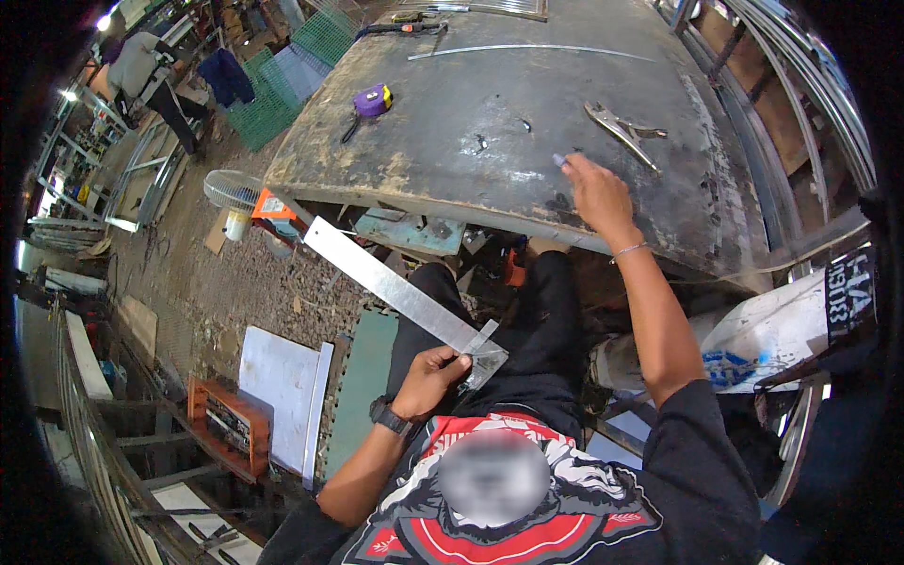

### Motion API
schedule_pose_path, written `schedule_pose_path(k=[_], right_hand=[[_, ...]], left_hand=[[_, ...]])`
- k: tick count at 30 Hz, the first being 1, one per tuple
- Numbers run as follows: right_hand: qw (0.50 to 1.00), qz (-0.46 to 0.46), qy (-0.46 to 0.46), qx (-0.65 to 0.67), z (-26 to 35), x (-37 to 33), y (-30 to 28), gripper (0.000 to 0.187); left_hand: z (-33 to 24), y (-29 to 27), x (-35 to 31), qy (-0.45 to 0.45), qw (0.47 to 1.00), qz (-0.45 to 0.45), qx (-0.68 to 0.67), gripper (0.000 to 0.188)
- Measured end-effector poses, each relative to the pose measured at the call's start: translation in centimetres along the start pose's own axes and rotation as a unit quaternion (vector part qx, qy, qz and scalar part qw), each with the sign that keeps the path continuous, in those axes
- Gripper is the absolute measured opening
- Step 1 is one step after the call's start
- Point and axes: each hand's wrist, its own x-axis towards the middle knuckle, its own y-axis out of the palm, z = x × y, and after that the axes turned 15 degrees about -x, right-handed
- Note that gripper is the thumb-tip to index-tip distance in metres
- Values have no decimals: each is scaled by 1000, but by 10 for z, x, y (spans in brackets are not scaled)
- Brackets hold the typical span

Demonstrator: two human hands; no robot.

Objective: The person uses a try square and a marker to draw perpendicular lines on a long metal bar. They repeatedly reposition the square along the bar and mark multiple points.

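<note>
Left hand (435, 379) pinches metal square (395, 287) near its corner, likely for steadiness | right hand (600, 195), apart, pinches small pale piece (559, 160) over desk (428, 155)

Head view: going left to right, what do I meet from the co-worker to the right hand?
Co-worker → white fan → purple tape measure → left hand → right hand.
</note>
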Motion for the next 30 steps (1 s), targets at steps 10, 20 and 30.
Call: schedule_pose_path(k=[10, 20, 30], right_hand=[[985, 7, -57, -163, -15, 11, 23, 44], [976, 147, 89, -136, -37, 9, -2, 31], [916, 145, 171, 333, -30, -50, -37, 35]], left_hand=[[2, 0, 1, 21, 1000, 12, 3, 16], [5, -4, 3, 3, 1000, 2, -1, 19], [6, 1, 5, 25, 1000, -15, -7, 19]])
